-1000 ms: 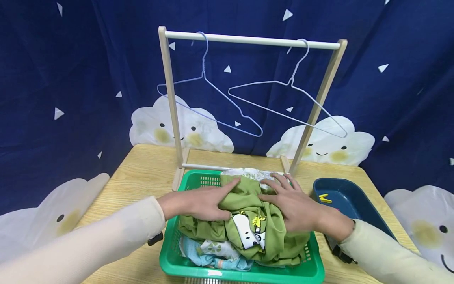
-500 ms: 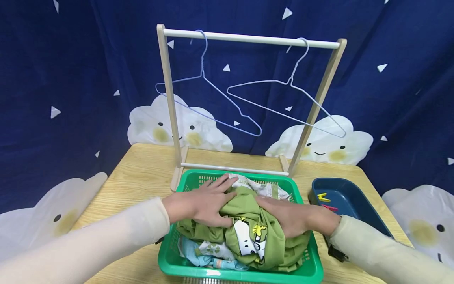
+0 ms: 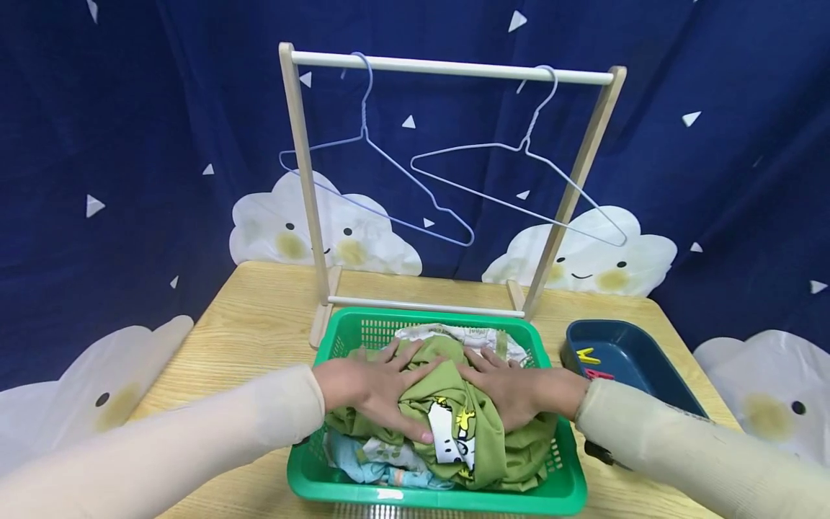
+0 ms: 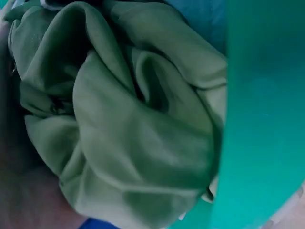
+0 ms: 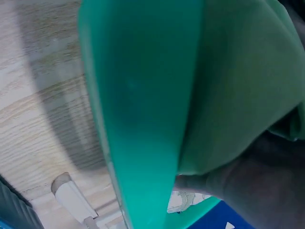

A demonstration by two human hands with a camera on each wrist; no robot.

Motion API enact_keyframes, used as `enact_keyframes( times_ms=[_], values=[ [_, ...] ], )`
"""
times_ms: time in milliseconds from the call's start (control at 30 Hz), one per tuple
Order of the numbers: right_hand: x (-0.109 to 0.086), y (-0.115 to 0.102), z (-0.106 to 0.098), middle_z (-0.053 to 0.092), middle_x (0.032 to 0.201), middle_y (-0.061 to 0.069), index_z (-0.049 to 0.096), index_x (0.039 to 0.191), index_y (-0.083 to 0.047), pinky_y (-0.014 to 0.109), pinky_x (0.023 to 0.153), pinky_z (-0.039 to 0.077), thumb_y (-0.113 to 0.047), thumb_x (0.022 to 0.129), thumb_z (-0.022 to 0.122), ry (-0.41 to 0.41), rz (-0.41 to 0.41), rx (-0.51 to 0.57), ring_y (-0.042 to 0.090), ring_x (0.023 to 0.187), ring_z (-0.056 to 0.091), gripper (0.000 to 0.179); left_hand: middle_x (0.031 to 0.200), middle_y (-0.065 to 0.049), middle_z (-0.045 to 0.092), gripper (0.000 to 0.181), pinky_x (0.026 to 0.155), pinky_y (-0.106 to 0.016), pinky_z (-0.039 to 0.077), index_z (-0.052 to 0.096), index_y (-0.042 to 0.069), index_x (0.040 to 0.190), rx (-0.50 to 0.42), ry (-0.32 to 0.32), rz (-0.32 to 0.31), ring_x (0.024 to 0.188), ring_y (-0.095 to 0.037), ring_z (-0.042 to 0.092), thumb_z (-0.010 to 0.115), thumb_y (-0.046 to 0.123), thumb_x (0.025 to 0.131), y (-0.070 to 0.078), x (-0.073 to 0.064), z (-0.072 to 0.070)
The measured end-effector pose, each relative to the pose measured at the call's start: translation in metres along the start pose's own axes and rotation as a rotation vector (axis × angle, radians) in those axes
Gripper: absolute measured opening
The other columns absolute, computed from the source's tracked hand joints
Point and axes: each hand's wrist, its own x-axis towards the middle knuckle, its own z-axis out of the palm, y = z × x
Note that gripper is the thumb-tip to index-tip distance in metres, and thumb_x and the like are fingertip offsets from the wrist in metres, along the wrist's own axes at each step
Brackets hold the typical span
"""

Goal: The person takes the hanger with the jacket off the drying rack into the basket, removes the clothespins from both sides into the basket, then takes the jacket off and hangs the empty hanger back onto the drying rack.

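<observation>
A crumpled green garment (image 3: 483, 450) with a white cartoon dog print lies bunched in a green plastic basket (image 3: 506, 502). My left hand (image 3: 376, 393) presses on its left part, fingers spread and thumb near the print. On the other side, my right hand (image 3: 512, 393) rests with spread fingers on the cloth. Loose folds of the garment (image 4: 133, 143) fill the left wrist view beside the basket wall (image 4: 262, 119). In the right wrist view the hand (image 5: 257, 186) lies against the cloth, partly in shadow.
White printed cloth (image 3: 473, 335) and light blue cloth (image 3: 363, 465) show under the garment. Behind the basket stands a rack (image 3: 454, 68) with a blue hanger (image 3: 415, 176) and a white hanger (image 3: 480, 194). A navy tray (image 3: 622, 324) with yellow (image 3: 588, 355) and red (image 3: 596, 373) clothespins stands right.
Both hands have shifted on the garment, the left to the right and the right nearer to me. The white cloth at the back shows more. Clothespins in the tray show more.
</observation>
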Motion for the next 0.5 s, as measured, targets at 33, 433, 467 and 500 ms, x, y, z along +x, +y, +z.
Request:
enact_keyframes(
  times_ms=[33, 433, 467, 500],
  values=[
    [0.002, -0.001, 0.001, -0.003, 0.172, 0.013, 0.005, 0.164, -0.03, 0.074, 0.118, 0.015, -0.068, 0.083, 0.068, -0.011, 0.013, -0.008, 0.045, 0.157, -0.001, 0.109, 0.171, 0.008, -0.016, 0.109, 0.119, -0.073, 0.016, -0.015, 0.056, 0.153, 0.015, -0.004, -0.019, 0.16, -0.03, -0.004, 0.048, 0.094, 0.074, 0.001, 0.001, 0.001],
    [0.015, -0.007, 0.009, 0.005, 0.171, 0.015, 0.009, 0.163, -0.021, 0.07, 0.121, 0.015, -0.062, 0.084, 0.071, -0.085, 0.114, -0.098, 0.04, 0.158, 0.002, 0.109, 0.17, 0.01, -0.019, 0.12, 0.115, -0.062, 0.035, -0.016, 0.057, 0.153, 0.097, -0.089, -0.153, 0.16, -0.026, -0.003, 0.058, 0.094, 0.066, 0.014, 0.012, 0.003],
    [0.016, -0.008, 0.009, 0.005, 0.171, 0.016, 0.01, 0.163, -0.02, 0.07, 0.12, 0.016, -0.061, 0.083, 0.072, -0.087, 0.118, -0.107, 0.04, 0.158, 0.003, 0.109, 0.17, 0.01, -0.019, 0.12, 0.108, -0.057, 0.043, -0.016, 0.058, 0.152, 0.1, -0.094, -0.163, 0.16, -0.025, -0.003, 0.058, 0.094, 0.065, 0.015, 0.014, 0.004],
    [0.017, -0.008, 0.01, 0.006, 0.171, 0.016, 0.01, 0.163, -0.02, 0.07, 0.12, 0.016, -0.06, 0.083, 0.072, -0.092, 0.123, -0.114, 0.04, 0.158, 0.003, 0.109, 0.17, 0.011, -0.018, 0.12, 0.099, -0.052, 0.049, -0.016, 0.059, 0.152, 0.103, -0.1, -0.173, 0.16, -0.024, -0.003, 0.059, 0.095, 0.064, 0.015, 0.016, 0.004]
  ],
)
